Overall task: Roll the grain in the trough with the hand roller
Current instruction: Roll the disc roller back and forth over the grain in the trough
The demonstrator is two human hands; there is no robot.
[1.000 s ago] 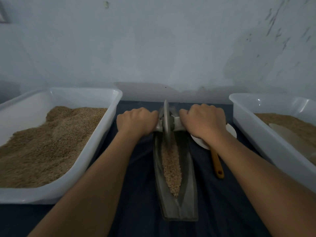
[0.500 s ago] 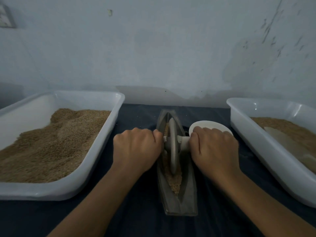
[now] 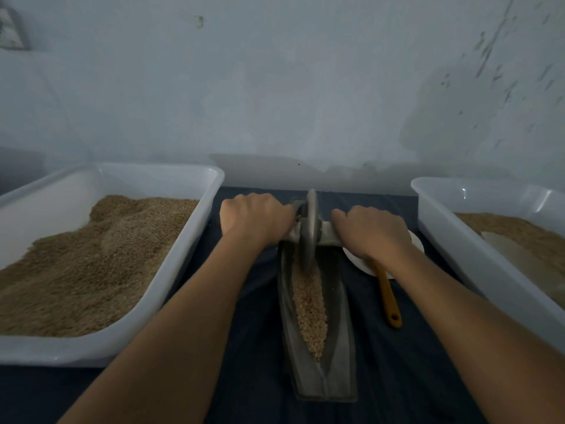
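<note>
Trough [image 3: 339, 356]: a narrow, boat-shaped grey metal vessel lying lengthwise on the dark cloth-covered counter [image 3: 250, 402], midway between two white plastic tubs. Grain [image 3: 308, 304]: a pale tan strip filling the central groove, tapering toward the near end. Hand roller [image 3: 308, 231]: a grey metal disc standing upright on edge at the far end of the trough, rim bedded in the grain, with a cross axle projecting to either side.

Left hand [image 3: 253, 218]: fingers curled tight around the left axle handle, knuckles up. Right hand [image 3: 370, 231]: fingers curled tight around the right axle handle.

Left tub [image 3: 195, 240] and right tub [image 3: 440, 234] both hold brown grain. A white dish [image 3: 357, 261] and a yellow-handled utensil [image 3: 388, 298] lie just right of the trough, partly under the right wrist.
</note>
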